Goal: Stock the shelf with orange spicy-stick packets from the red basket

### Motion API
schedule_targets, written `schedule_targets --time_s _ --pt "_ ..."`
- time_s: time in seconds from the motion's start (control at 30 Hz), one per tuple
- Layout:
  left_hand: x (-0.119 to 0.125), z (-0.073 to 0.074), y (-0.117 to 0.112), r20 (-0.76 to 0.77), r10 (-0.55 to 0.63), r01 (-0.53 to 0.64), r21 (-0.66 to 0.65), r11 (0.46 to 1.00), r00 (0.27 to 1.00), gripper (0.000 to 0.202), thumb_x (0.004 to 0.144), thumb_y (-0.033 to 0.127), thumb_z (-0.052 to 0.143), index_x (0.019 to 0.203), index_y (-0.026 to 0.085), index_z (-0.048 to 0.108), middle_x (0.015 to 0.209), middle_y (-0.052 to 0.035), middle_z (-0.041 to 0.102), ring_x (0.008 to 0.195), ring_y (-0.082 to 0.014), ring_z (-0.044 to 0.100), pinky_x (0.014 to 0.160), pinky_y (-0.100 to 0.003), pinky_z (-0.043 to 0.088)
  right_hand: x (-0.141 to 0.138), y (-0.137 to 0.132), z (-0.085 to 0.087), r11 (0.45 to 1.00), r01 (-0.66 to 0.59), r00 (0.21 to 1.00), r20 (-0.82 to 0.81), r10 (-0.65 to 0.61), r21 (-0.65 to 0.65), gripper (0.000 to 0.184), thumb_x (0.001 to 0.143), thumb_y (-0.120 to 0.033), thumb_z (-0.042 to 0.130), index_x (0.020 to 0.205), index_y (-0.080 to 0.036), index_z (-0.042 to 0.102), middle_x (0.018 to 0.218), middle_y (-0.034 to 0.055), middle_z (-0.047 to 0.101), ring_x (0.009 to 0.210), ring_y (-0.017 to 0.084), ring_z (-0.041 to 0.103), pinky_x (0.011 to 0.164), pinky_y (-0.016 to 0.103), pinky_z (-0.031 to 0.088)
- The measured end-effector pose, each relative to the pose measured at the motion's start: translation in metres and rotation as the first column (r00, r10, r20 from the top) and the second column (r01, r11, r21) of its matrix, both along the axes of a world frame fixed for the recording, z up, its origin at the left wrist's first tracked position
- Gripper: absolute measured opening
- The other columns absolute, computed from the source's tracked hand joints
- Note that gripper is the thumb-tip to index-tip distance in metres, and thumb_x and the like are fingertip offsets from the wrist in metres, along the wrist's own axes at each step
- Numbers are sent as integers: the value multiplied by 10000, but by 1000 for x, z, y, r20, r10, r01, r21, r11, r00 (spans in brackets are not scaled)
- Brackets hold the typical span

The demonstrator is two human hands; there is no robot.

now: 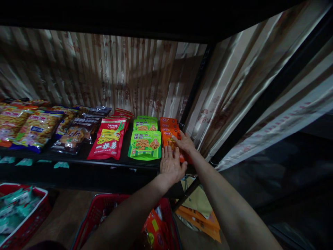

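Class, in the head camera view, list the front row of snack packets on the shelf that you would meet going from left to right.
Yellow bag with an orange corner → blue-edged bag → dark brown packet → red packet → green packet → orange packets.

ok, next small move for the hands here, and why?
Probably even up the overlapping orange packets: the left hand is at their front, the right hand at their right side, well placed to steady the row on the shelf.
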State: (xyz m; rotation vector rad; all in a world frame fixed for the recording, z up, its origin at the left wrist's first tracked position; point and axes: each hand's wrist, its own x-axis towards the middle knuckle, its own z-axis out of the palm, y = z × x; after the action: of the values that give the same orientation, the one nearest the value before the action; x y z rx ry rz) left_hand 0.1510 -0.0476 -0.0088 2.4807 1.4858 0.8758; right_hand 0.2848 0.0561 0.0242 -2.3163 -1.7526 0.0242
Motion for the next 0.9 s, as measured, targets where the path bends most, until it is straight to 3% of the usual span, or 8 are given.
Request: schedule_targets --time_s 0.17,0.37,0.67,0.9 --pt "7 11 0 63 153 -144 -125 982 986 624 870 457 335 1394 118 326 1454 -188 315 1339 -369 265 1078 -483 264 5 5 2 998 -6 988 -156 14 55 695 872 -563 292 1432 -152 258 1426 124 397 1304 252 376 1035 350 319" --pt "17 20 9 66 220 -200 -227 953 973 641 839 427 402 1402 131 321 1459 -162 323 1342 -366 263 1090 -474 237 10 6 2 997 -31 974 -222 45 69 566 909 -450 296 1390 -157 346 1312 118 534 1147 238 545 959 334 386" --pt "16 21 22 114 209 -171 -282 944 971 621 850 373 381 1392 77 325 1435 -195 351 1334 -300 313 1102 -414 232 9 4 2 997 -34 973 -225 49 71 545 910 -435 307 1389 -180 351 1304 96 545 1156 222 535 958 342 384" --pt "15 15 21 137 200 -159 -263 952 970 618 853 356 370 1385 45 323 1437 -200 344 1358 -313 256 1106 -431 223 9 4 3 997 -46 978 -199 57 62 520 921 -409 288 1377 -171 366 1278 111 564 1148 228 542 932 343 403"
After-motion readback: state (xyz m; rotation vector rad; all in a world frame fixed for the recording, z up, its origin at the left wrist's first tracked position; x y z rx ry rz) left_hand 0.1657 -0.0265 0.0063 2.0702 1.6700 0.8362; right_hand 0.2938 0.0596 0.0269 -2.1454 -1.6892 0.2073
